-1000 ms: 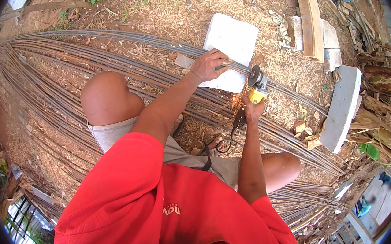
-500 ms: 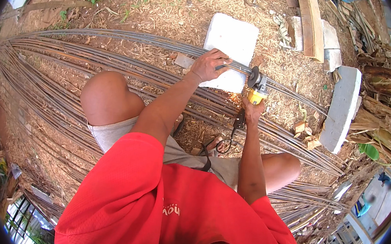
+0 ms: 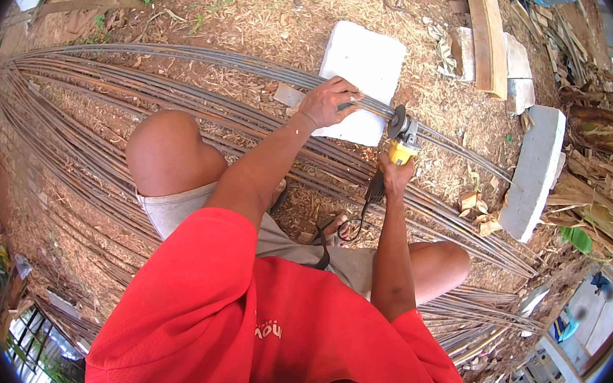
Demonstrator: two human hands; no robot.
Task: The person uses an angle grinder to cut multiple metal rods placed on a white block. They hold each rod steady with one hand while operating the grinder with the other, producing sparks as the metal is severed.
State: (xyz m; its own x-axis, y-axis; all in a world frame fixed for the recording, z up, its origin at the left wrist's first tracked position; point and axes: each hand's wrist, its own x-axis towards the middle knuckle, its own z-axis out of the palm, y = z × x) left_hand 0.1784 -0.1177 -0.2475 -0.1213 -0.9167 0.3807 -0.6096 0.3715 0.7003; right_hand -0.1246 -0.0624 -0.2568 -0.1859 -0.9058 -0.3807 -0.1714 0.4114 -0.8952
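My left hand point(image 3: 322, 104) is closed around a small bundle of long steel rods point(image 3: 259, 67), just left of the cutting spot. These rods pass over a white block point(image 3: 364, 55) that lies on the ground. In my right hand point(image 3: 395, 178) is a yellow and black angle grinder point(image 3: 402, 153), gripped by its body. Its dark round disc point(image 3: 397, 121) stands upright at the rods, right of the block's edge. Whether the disc bites into the metal cannot be made out. A black cord point(image 3: 360, 222) hangs from the grinder toward my foot.
More rusty rods point(image 3: 183, 95) run across the ground beneath my arms and legs. A grey slab point(image 3: 533, 173) stands by the rods' right ends. Wooden planks point(image 3: 487, 39) and pale blocks point(image 3: 520, 94) lie at the far right. Dry chips and leaves cover the soil.
The orange sparks below the disc have thinned to a few faint specks. Both hands, the grinder and the rods are in almost the same place.
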